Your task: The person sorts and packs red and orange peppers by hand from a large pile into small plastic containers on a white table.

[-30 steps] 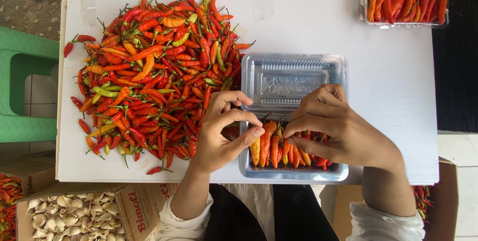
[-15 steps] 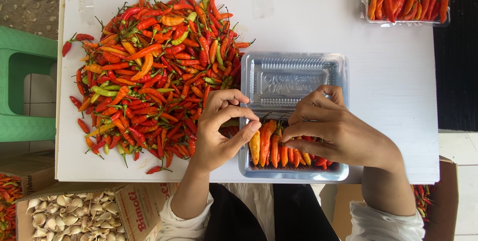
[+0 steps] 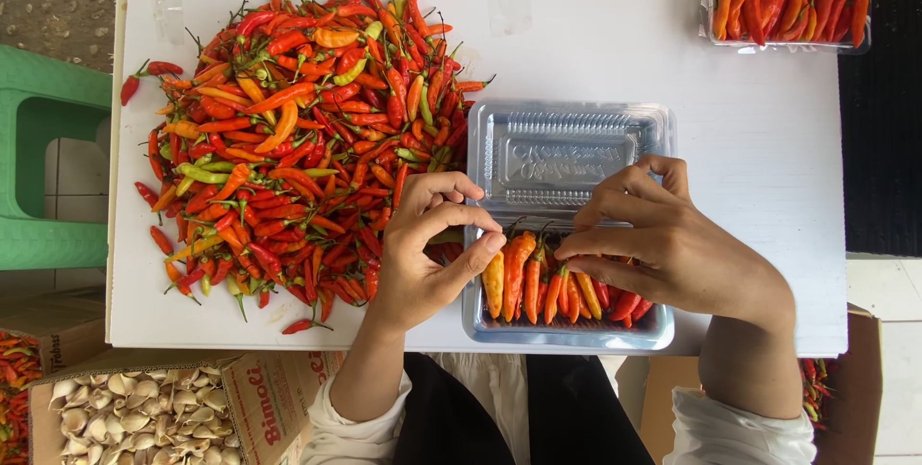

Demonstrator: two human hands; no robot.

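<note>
Clear plastic clamshell tray (image 3: 499,321) lies open at centre of white desk (image 3: 768,138), lid half at 12 o'clock, base half at 6, nearest the person. In the base, red, orange and yellow chilies (image 3: 552,287) lie side by side, stems toward 12, tips toward 6: the parallel packing fills the base w/o gaps. Left hand (image 3: 423,254) sits at the tray's 9 o'clock edge, wrist low, fingers curled; thumb and index tip close lightly on the outermost yellow-orange chili (image 3: 494,282), steadying it upright against the row. Right hand (image 3: 672,249) arches over the tray from 3 o'clock, palm down, fingertips pinched together at the stem ends; whether its grip holds a chili or only presses the row, cannot tell. Loose chili heap (image 3: 288,138), mostly red w/ some green, spreads at 9–10 o'clock, within left reach. A filled tray of chilies (image 3: 788,4) stands apart at 1–2 o'clock, at the desk corner. Carton of garlic cloves (image 3: 144,412) at 7 o'clock, below desk; green stool (image 3: 38,167) at 9.
</note>
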